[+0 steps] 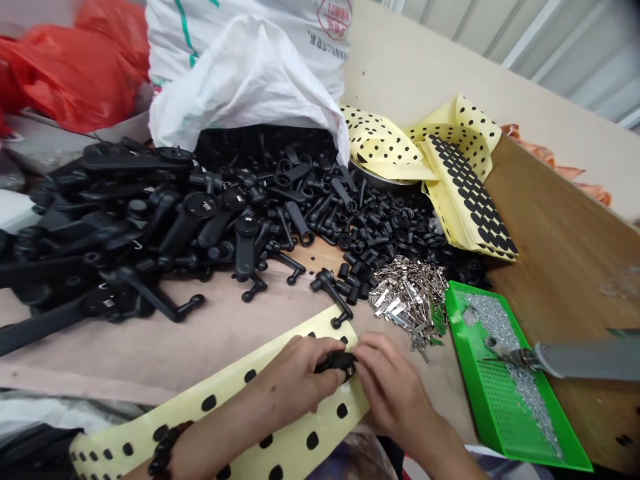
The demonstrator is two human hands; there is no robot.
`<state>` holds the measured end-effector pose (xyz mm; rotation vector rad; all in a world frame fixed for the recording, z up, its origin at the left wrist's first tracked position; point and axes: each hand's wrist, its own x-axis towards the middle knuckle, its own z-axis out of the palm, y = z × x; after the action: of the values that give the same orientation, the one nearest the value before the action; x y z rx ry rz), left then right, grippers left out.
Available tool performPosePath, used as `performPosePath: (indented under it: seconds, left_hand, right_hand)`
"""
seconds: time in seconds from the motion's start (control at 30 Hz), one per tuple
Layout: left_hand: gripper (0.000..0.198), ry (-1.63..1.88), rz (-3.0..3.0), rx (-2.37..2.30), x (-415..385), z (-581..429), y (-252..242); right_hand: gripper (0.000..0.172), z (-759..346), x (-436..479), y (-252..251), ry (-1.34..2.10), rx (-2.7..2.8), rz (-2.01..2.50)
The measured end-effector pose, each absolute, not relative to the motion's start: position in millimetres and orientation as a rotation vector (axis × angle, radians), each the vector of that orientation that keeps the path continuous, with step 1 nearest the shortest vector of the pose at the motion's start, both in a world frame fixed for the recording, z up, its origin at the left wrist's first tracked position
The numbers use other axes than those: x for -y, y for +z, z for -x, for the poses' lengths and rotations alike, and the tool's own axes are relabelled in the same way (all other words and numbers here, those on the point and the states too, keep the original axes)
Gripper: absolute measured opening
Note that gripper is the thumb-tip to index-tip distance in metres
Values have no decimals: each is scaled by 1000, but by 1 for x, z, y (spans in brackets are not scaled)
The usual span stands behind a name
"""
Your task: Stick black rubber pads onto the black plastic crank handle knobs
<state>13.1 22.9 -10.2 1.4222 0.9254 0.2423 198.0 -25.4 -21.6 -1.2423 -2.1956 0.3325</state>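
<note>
My left hand (303, 373) is closed around a small black plastic part (341, 364), thumb in front and fingers behind. My right hand (393, 387) pinches at the right end of the same part; whether something small is between its fingertips is hidden. Under both hands lies a yellow backing sheet (320, 417) with rows of black round stickers. Just beyond the fingers, a black plastic crank-shaped arm (331, 297) rests with its ball end over the sheet's far edge. Silvery metal clips (410, 297) are heaped to the right of it.
A big pile of black plastic arms (200, 213) spreads from a white woven sack (250, 80). On the right stand a green tray (493, 413) of small metal pieces and a grey power screwdriver (585, 360) over it. More yellow sticker sheets (467, 193) lie behind, red bags (80, 73) at left.
</note>
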Motion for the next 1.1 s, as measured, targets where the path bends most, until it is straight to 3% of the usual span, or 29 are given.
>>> performPosePath:
  seconds: [0.2,0.8,0.93,1.1]
  left_hand:
    - [24,238,-1366,-960,-24,-15,-11]
    - [31,228,-1489,-973,-22,-14,0]
    - [23,274,-1589,-932,-23,-14,2]
    - [20,282,-1725,-920,-24,-15,2]
  right_hand:
    - [27,-193,34,-36,-147,2355,1252]
    - [29,-189,27,-17,-157,2538,1270]
    - [26,-191,23,-10,0,2608,1317]
    - [14,-199,12,7,644,2526,1382]
